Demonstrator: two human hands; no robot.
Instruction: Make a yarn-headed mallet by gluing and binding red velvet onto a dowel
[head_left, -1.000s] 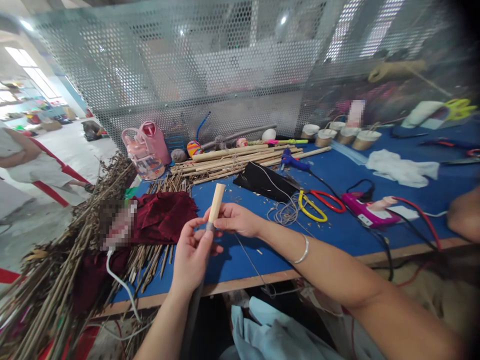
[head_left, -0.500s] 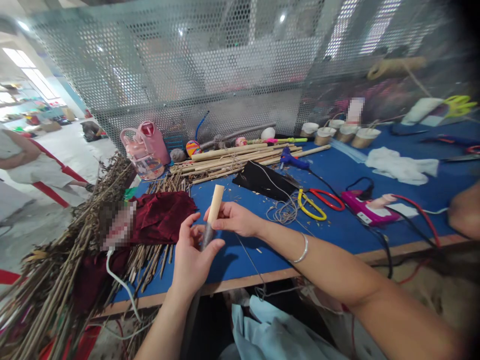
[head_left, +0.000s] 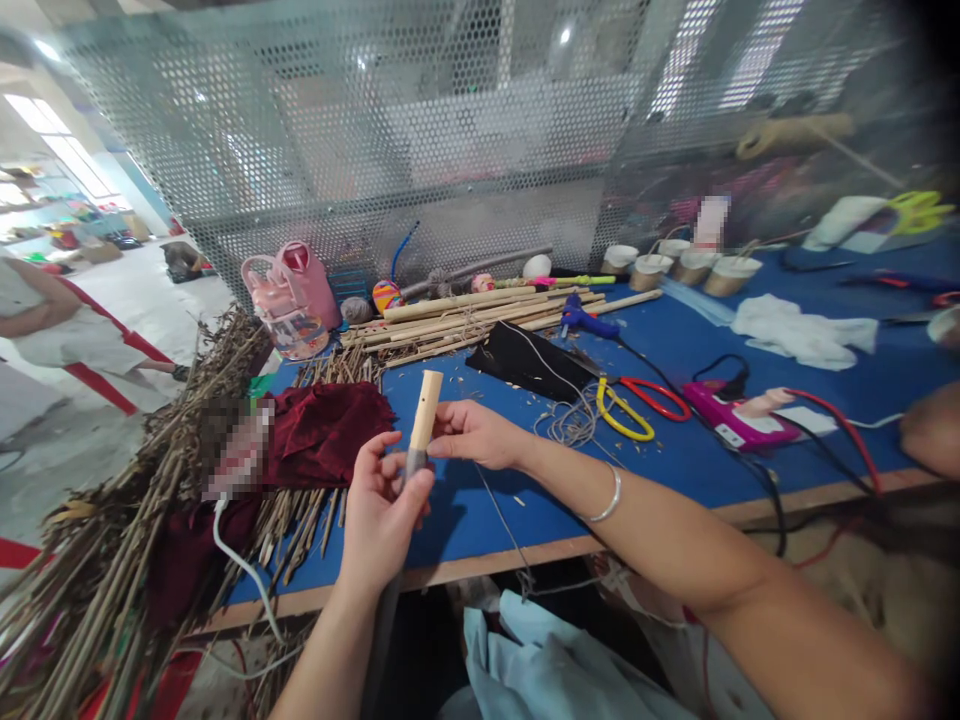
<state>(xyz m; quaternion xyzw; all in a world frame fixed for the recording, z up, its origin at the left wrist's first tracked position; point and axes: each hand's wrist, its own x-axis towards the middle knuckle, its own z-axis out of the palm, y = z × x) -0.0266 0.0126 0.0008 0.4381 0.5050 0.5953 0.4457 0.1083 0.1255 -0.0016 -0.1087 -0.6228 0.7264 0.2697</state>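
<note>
My left hand [head_left: 382,525] is closed around a pale wooden stick [head_left: 425,412], which stands tilted in front of me. The top of the stick is bare and has a small dark hole. Below that, grey yarn covers it, down past my wrist. My right hand [head_left: 476,436] pinches at the stick's right side, where the wrapping ends. A strand of grey yarn [head_left: 498,508] runs from under this hand to the table's front edge. My fingers hide where the strand meets the stick.
Dark red cloth [head_left: 330,432] and dried stalks [head_left: 150,500] lie to the left. Farther back are wooden sticks [head_left: 480,312] and a blue glue gun [head_left: 585,317]. Scissors [head_left: 626,410], loose grey yarn [head_left: 574,425] and a purple power strip [head_left: 739,420] lie to the right. Another person's hand [head_left: 934,430] shows at the right edge.
The stick has turned, so a small hole now faces me, and its top has shifted slightly left. My left fingers loosened half a second ago and have closed again.
</note>
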